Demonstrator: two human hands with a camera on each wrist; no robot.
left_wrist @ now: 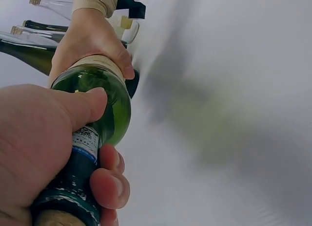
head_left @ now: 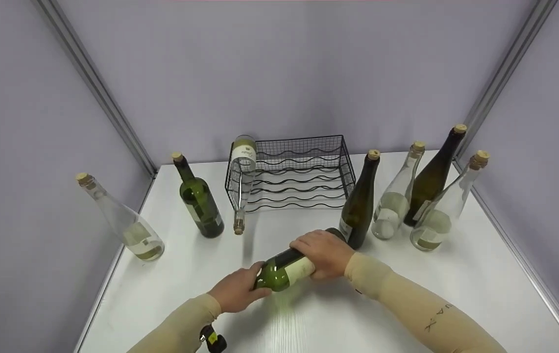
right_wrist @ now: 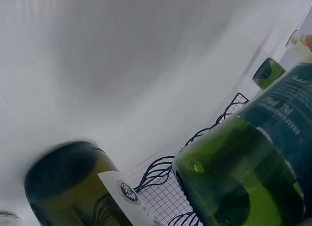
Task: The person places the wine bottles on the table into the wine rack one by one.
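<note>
A green wine bottle (head_left: 300,270) is held tilted above the white table, between both hands. My left hand (head_left: 237,290) grips its neck, thumb laid along the shoulder; the cork (left_wrist: 58,218) shows below that hand in the left wrist view. Around the labelled body, towards the base, curls my right hand (head_left: 326,255). The bottle's glass base (right_wrist: 214,172) fills the lower right of the right wrist view, where the right hand's fingers are not seen. Just beyond the base stands a dark brown bottle (head_left: 361,203); whether they touch, I cannot tell.
Against the back wall sits a black wire rack (head_left: 299,189), with a clear bottle (head_left: 244,169) lying in its left end, cork forward. Left of it stand a green bottle (head_left: 201,206) and a clear bottle (head_left: 130,228). Several corked bottles, including a clear one (head_left: 394,206), stand at the right.
</note>
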